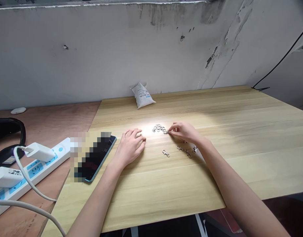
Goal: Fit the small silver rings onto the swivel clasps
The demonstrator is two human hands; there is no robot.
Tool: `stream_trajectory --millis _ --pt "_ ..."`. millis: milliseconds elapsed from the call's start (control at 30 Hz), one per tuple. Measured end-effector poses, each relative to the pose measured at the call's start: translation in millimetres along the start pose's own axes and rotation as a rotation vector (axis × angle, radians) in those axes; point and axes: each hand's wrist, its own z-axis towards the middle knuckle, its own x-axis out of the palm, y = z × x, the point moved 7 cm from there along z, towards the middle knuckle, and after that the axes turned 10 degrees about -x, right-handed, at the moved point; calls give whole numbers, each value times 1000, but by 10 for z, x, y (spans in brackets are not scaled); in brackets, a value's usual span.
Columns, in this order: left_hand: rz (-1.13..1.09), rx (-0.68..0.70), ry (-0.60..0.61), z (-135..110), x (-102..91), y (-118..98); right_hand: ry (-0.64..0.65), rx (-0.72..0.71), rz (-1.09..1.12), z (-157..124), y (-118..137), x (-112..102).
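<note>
My right hand (182, 131) is closed in a pinch at the right edge of a small pile of shiny metal rings and hooks (158, 128). At its fingertips is a small metal snap hook (165, 132), partly covered by the fingers. My left hand (131, 144) lies palm down on the table to the left of the pile, fingers slightly spread and holding nothing. Nearer me lies a single snap hook (166, 153). Several more snap hooks (184, 151) are scattered below my right hand, some partly hidden by the wrist.
A small printed plastic bag (143, 95) stands at the back by the wall. Left of my left hand lies a phone (100, 159), partly pixelated. A white power strip (35, 171) with plugged chargers and cables occupies the left side, beside a black strap-like object (20, 135).
</note>
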Motion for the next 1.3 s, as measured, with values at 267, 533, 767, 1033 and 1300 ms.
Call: stream_trajectory --millis 267,533,767,1033,1300 --pt "-86 -57 -106 13 -133 3 -136 -76 104 13 112 -86" --pt "-541 -178 -94 20 -158 -88 -136 -186 552 50 568 229" --pt "-558 -150 -96 22 -124 -86 -66 -171 842 60 755 420" --pt "-606 -142 -93 29 -112 -109 -107 -100 877 80 729 389" --pt "-510 -92 -182 -3 -188 -159 -74 -23 943 65 745 412"
